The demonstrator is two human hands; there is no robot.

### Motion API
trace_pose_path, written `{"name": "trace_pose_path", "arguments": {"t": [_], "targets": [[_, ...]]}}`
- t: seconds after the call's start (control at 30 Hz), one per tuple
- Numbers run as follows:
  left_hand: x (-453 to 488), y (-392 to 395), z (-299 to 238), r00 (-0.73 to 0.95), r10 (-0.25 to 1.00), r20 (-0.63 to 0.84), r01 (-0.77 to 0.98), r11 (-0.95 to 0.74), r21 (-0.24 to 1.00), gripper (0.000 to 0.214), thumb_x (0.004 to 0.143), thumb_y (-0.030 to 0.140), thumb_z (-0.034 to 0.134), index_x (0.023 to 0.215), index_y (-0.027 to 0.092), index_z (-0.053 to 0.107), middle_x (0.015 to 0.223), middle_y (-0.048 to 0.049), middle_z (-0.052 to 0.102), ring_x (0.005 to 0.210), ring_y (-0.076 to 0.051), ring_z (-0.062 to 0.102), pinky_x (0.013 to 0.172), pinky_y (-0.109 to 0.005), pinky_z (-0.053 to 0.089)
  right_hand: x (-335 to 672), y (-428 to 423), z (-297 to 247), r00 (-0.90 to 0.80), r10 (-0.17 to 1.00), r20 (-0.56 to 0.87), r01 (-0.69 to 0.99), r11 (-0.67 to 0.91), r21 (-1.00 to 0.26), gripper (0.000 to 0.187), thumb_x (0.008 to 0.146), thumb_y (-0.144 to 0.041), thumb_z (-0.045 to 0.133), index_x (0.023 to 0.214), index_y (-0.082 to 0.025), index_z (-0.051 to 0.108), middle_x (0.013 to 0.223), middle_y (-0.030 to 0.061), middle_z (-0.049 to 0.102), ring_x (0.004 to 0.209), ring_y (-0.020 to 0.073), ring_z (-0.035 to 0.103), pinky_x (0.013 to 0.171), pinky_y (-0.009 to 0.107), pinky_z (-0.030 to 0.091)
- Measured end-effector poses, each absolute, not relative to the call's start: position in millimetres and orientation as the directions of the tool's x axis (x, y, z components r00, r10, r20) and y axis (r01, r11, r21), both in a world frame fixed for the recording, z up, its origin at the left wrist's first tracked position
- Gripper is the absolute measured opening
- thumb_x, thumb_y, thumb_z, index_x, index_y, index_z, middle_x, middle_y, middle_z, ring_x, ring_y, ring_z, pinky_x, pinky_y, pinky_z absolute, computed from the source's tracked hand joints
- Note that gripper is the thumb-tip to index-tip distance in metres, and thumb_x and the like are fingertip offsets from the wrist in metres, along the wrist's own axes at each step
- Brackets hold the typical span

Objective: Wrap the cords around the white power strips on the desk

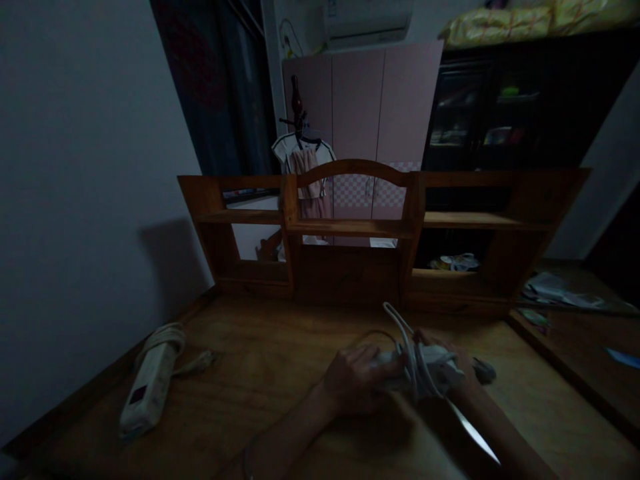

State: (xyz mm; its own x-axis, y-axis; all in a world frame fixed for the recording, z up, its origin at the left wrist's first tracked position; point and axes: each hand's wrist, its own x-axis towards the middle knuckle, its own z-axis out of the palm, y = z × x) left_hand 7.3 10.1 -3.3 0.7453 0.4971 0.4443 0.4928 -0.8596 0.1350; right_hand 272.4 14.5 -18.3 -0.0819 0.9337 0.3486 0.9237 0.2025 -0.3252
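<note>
My left hand is closed round one end of a white power strip over the wooden desk. My right hand grips the other end, mostly hidden behind it. A white cord is wound in loops around the middle of the strip, and one loop sticks up toward the shelf. A dark plug shows at the strip's right end. The room is dim.
A second white power strip with its coiled cord lies at the desk's left edge by the wall. A wooden shelf unit stands along the back of the desk. Papers lie on the adjoining surface at right.
</note>
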Motion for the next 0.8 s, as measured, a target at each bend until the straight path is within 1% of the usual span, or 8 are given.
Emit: {"name": "trace_pose_path", "arguments": {"t": [0.1, 0.23, 0.3, 0.4, 0.5, 0.6, 0.7, 0.8], "targets": [[8, 7, 1, 0.766, 0.469, 0.44, 0.472, -0.875, 0.109, 0.065, 0.085, 0.043, 0.056, 0.145, 0.042, 0.032, 0.107, -0.0125, 0.059, 0.089, -0.031, 0.062, 0.074, -0.041, 0.052, 276, 17, -16, 0.02, 0.925, 0.378, 0.839, 0.19, -0.509, 0.023, 0.084, -0.038, 0.052, 0.098, -0.02, 0.054, 0.066, 0.0058, 0.063, 0.053, 0.0211, 0.057, 0.053, 0.031, 0.038], [10, 4, 5, 0.736, 0.525, 0.428, 0.515, -0.844, 0.149, 0.073, 0.082, 0.04, 0.062, 0.146, 0.044, 0.028, 0.113, -0.0118, 0.058, 0.095, -0.032, 0.061, 0.08, -0.042, 0.051, 284, 17, -3, 0.311, 0.817, 0.486, 0.651, 0.189, -0.735, 0.035, 0.094, -0.052, 0.037, 0.108, -0.02, 0.043, 0.074, 0.0058, 0.062, 0.059, 0.0218, 0.06, 0.054, 0.033, 0.045], [11, 3, 6, 0.681, 0.591, 0.433, 0.556, -0.802, 0.219, 0.082, 0.077, 0.034, 0.066, 0.148, 0.042, 0.025, 0.115, -0.0108, 0.058, 0.098, -0.032, 0.06, 0.082, -0.042, 0.05, 288, 15, 6, 0.402, 0.761, 0.508, 0.563, 0.232, -0.793, 0.038, 0.093, -0.056, 0.04, 0.104, -0.02, 0.045, 0.073, 0.0051, 0.062, 0.06, 0.0217, 0.061, 0.054, 0.033, 0.047], [12, 2, 8, 0.501, 0.729, 0.467, 0.6, -0.681, 0.419, 0.092, 0.071, 0.027, 0.067, 0.15, 0.04, 0.021, 0.119, -0.0074, 0.059, 0.098, -0.03, 0.06, 0.085, -0.04, 0.05, 290, 12, 15, 0.422, 0.749, 0.512, 0.474, 0.298, -0.828, 0.037, 0.094, -0.057, 0.04, 0.1, -0.02, 0.045, 0.068, 0.002, 0.06, 0.054, 0.0183, 0.058, 0.052, 0.031, 0.047], [12, 6, 9, 0.274, 0.834, 0.48, 0.534, -0.547, 0.645, 0.093, 0.072, 0.025, 0.067, 0.15, 0.039, 0.019, 0.131, -0.0036, 0.056, 0.105, -0.029, 0.06, 0.09, -0.038, 0.049, 286, 12, 16, 0.418, 0.735, 0.534, 0.526, 0.283, -0.802, 0.034, 0.095, -0.054, 0.04, 0.102, -0.02, 0.045, 0.067, 0.0005, 0.059, 0.054, 0.0174, 0.058, 0.053, 0.029, 0.046], [13, 17, 4, 0.109, 0.888, 0.446, 0.345, -0.455, 0.821, 0.092, 0.073, 0.023, 0.067, 0.15, 0.034, 0.017, 0.139, -0.0033, 0.051, 0.118, -0.026, 0.055, 0.096, -0.034, 0.046, 283, 16, 8, 0.293, 0.751, 0.592, 0.725, 0.23, -0.649, 0.032, 0.097, -0.05, 0.04, 0.099, -0.02, 0.051, 0.077, 0.0054, 0.062, 0.069, 0.0209, 0.061, 0.064, 0.033, 0.047], [13, 30, -5, -0.022, 0.915, 0.404, 0.171, -0.395, 0.903, 0.091, 0.073, 0.021, 0.066, 0.15, 0.023, 0.017, 0.143, -0.0082, 0.047, 0.127, -0.024, 0.048, 0.103, -0.033, 0.04, 282, 23, -3, 0.066, 0.759, 0.648, 0.863, 0.282, -0.419, 0.031, 0.097, -0.045, 0.04, 0.088, -0.02, 0.057, 0.09, 0.0105, 0.061, 0.086, 0.025, 0.059, 0.078, 0.038, 0.046], [11, 39, -12, -0.101, 0.919, 0.382, 0.091, -0.373, 0.923, 0.088, 0.073, 0.021, 0.066, 0.148, 0.018, 0.02, 0.145, -0.0108, 0.043, 0.132, -0.023, 0.042, 0.108, -0.034, 0.034, 279, 26, -9, -0.061, 0.769, 0.636, 0.845, 0.379, -0.377, 0.026, 0.096, -0.04, 0.044, 0.096, -0.019, 0.059, 0.095, 0.0112, 0.061, 0.091, 0.0245, 0.058, 0.08, 0.038, 0.047]]}}
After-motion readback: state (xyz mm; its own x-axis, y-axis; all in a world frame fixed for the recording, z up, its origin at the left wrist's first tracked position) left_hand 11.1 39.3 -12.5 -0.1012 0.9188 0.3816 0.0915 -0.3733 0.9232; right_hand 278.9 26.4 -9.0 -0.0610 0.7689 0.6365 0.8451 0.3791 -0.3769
